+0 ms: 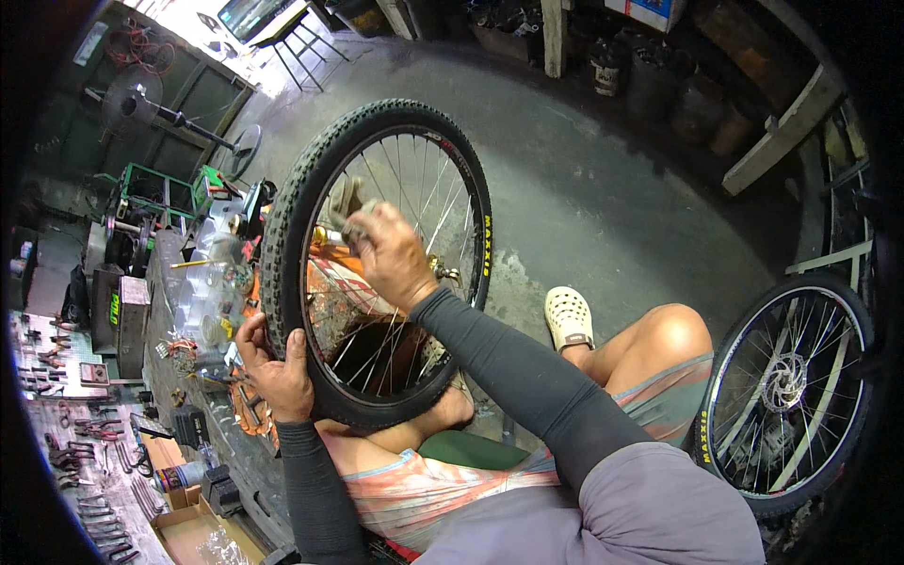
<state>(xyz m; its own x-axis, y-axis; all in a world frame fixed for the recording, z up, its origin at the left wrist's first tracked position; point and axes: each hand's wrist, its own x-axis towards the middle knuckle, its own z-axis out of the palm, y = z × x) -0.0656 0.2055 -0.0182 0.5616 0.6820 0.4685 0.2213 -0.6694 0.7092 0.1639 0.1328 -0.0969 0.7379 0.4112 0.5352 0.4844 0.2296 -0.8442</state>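
Left of the frame's centre, I saw a black-tyred bicycle wheel (286, 221); the left hand (281, 372) clasped its edge with curled fingers, the right hand (394, 256) pinched a crumpled greyish-brown cloth (347, 200).

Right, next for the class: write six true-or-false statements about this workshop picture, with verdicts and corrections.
1. The left hand grips the tire of the nearer wheel. True.
2. The right hand is empty. False: it holds a gray-brown rag.
3. A second wheel stands at the right of the picture, with a brake disc at its center. True.
4. The clog in view is black. False: it is cream-colored, with holes on top.
5. Both forearms are bare. False: dark sleeves cover them.
6. A fan shows at the upper left. True.
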